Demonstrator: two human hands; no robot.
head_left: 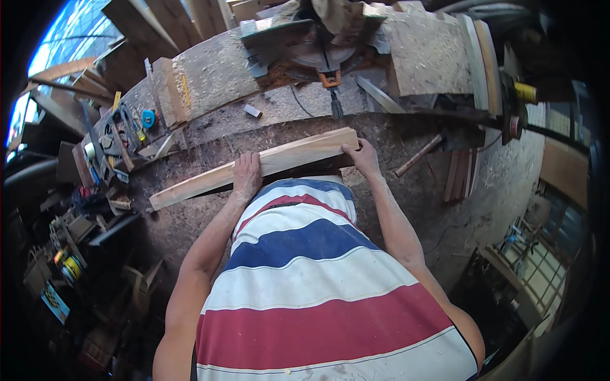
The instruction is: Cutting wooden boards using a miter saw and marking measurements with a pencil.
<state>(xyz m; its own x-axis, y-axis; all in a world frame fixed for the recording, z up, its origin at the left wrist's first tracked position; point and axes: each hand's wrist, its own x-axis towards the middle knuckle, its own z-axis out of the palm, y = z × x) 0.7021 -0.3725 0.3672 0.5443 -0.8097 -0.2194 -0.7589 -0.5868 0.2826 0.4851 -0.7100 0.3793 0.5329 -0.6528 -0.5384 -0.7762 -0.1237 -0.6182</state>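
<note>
Timber [289, 157] sits just beyond the striped shirt [305, 254], left hand [248, 170] fingers curled over its middle, right hand [363, 157] gripping the right end. Probably stiff, lightish; I'd hold near both ends.

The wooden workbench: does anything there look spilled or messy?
Yes: pale wood shavings litter the wooden workbench on both sides of the grey metal saw, looking unswept, and assorted hand tools lie jumbled at its left end. The long pale timber held in the bare left hand and bare right hand shows no clear damage.
</note>
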